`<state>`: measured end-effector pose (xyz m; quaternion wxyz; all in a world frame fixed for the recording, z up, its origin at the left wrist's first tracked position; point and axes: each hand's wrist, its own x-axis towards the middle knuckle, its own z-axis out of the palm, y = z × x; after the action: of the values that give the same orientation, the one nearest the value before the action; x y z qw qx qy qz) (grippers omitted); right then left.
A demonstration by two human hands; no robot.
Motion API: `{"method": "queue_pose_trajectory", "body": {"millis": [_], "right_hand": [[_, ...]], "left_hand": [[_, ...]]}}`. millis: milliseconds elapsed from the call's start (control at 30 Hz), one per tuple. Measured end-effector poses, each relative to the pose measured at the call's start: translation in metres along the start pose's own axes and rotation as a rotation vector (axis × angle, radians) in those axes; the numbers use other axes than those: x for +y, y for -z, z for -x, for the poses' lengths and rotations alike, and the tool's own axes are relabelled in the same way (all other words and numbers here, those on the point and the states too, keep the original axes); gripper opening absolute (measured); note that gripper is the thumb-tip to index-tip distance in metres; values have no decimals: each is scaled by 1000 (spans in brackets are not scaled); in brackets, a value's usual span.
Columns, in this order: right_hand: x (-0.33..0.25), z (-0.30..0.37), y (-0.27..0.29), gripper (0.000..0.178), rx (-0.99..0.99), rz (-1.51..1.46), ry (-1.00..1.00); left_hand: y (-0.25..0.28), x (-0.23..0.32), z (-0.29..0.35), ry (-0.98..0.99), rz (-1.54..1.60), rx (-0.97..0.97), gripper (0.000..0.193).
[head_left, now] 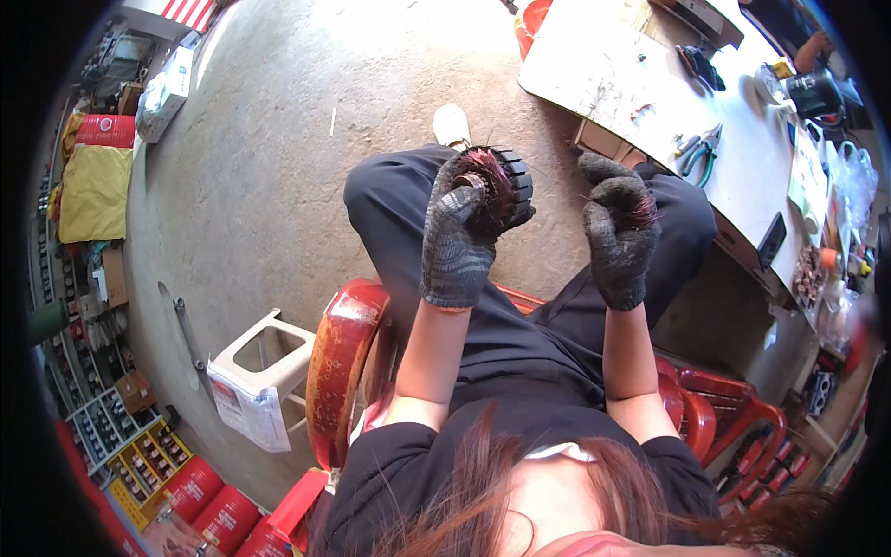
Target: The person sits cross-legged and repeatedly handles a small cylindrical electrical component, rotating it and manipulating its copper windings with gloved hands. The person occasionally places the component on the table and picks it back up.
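Observation:
My left hand [455, 241], in a grey knit glove, grips a round motor stator [520, 190] above my left thigh. Black slotted teeth run around its rim, and reddish copper windings fill its middle. My right hand [617, 246], gloved in the same way, is held apart from it over my right thigh. Its fingers are curled round a small tuft of reddish copper wire [642, 212]; some thin strands stick out. Most of that tuft is hidden by the glove.
At the right stands a white-topped workbench [594, 70] carrying pliers [710, 153] and a dark phone [772, 241]. A worn red wooden armrest [339, 381] rises beside my left arm. Further left are a beige plastic stool [302, 339] and a wrench [188, 334] on the floor.

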<state>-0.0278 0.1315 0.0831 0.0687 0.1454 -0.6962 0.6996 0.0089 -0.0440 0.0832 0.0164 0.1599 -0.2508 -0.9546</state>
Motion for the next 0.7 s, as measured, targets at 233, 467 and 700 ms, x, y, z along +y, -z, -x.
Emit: {"method": "queue_pose_trajectory", "body": {"millis": [233,467,700], "right_hand": [[-7,-7,18,27,-100,-173,-154],[-8,-17,17,23,-269,20,-333],[0,-14,11,20,-595,-79,-472]], "left_hand": [[1,-1,0,-248,-252,-9,52],[1,15,2,-339,-553,-50,67],[-2,17,2,-363,-610,-110,68]]}}
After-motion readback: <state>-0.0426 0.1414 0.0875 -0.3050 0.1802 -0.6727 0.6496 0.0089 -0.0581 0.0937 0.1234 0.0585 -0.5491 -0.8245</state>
